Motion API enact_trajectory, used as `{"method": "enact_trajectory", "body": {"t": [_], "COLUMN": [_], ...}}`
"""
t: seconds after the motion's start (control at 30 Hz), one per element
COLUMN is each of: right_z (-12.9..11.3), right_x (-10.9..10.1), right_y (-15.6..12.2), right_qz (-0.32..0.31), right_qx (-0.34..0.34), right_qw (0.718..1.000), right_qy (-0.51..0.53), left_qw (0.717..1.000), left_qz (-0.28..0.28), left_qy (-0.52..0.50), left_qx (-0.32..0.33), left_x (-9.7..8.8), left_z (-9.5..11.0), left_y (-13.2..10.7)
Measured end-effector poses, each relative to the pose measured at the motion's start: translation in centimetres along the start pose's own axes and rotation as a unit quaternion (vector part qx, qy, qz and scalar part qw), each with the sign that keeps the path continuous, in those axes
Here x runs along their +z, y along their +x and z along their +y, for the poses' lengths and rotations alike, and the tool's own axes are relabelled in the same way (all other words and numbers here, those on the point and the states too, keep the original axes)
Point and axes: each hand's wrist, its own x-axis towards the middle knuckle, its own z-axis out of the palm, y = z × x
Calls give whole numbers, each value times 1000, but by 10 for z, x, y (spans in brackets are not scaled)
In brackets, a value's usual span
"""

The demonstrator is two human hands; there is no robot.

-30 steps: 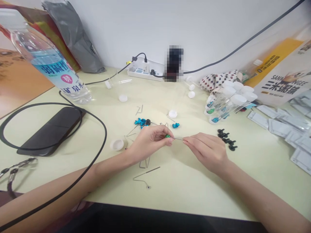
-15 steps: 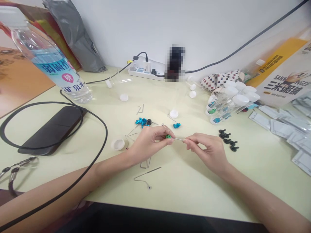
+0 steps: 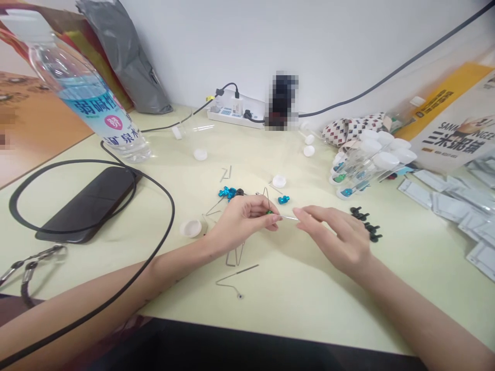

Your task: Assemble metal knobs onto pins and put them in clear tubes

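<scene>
My left hand (image 3: pixel 251 216) is closed in a pinch around a small green metal part (image 3: pixel 269 212), mostly covered by the fingers. A bent thin wire (image 3: pixel 266 195) rises just above that part. From the left fingertips a thin metal rod (image 3: pixel 288 217) points right. My right hand (image 3: pixel 334 234) has the rod's far end at its thumb and fingertips, with the fingers fairly straight and close together. Blue metal parts (image 3: pixel 227 192) and a black knob (image 3: pixel 240 192) lie behind my left hand. Another blue part (image 3: pixel 283 199) sits farther right.
Bent wires (image 3: pixel 236 280), a white cap (image 3: pixel 191 228) and small hex keys (image 3: pixel 226 173) lie around. Black thumb screws (image 3: pixel 365 222), capped clear tubes (image 3: pixel 371 159) and plastic packets (image 3: pixel 436 198) are at right. A cable (image 3: pixel 170 206) crosses over my left forearm near a phone (image 3: pixel 88 206) and water bottle (image 3: pixel 96 103).
My right hand's fingers have straightened from a tight pinch along the rod. A bent wire now shows above the green part. The view has shifted slightly.
</scene>
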Motion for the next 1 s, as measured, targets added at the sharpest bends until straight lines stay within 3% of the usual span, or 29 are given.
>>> {"method": "enact_trajectory", "body": {"t": [0.13,0.3,1.0], "right_z": [3,1,-2], "right_x": [-9,-11,-7], "right_y": [1,4,2], "right_qz": [-26,-30,-21], "right_qx": [-114,-188,-140], "right_qw": [992,978,989], "right_qy": [-51,-84,-36], "left_qw": [1000,999,998], "left_qz": [-9,-27,-18], "left_qy": [-27,-24,49], "left_qx": [-8,-14,17], "left_x": [1,3,4], "left_z": [2,-3,-14], "left_y": [-1,-2,-3]}}
